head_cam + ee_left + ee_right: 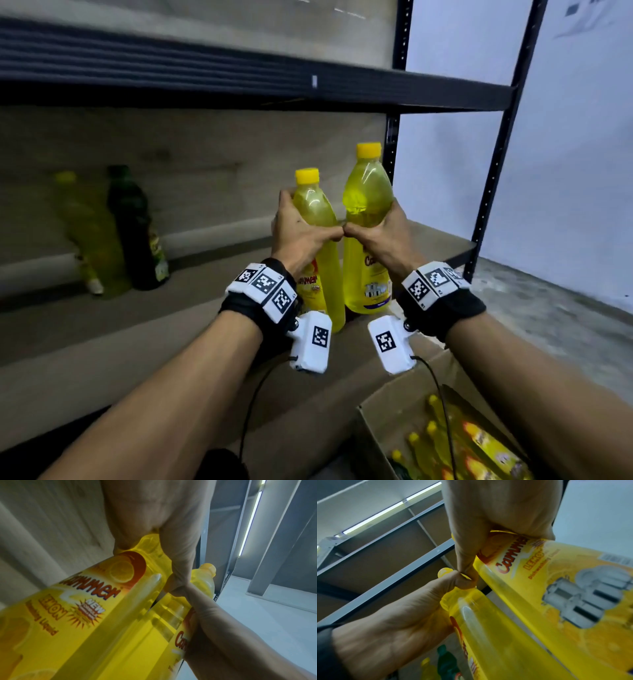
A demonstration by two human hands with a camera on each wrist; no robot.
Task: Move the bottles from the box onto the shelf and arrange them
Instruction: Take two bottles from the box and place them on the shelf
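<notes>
Two tall yellow dish-liquid bottles with yellow caps are held upright side by side over the wooden shelf board [144, 329]. My left hand [301, 233] grips the left bottle [313, 212] around its upper body; its lemon label [82, 601] fills the left wrist view. My right hand [380, 236] grips the right bottle [368, 198], which sits a little higher; its label [565, 588] shows in the right wrist view. The thumbs of both hands touch between the bottles. Whether the bottle bases touch the board is hidden.
A yellow bottle [85, 233] and a dark green bottle [137, 229] stand at the shelf's back left. An upper shelf beam [239, 82] runs overhead, and black uprights [493, 178] stand at the right. The cardboard box [404, 404] with several yellow bottles [479, 448] sits at the bottom right.
</notes>
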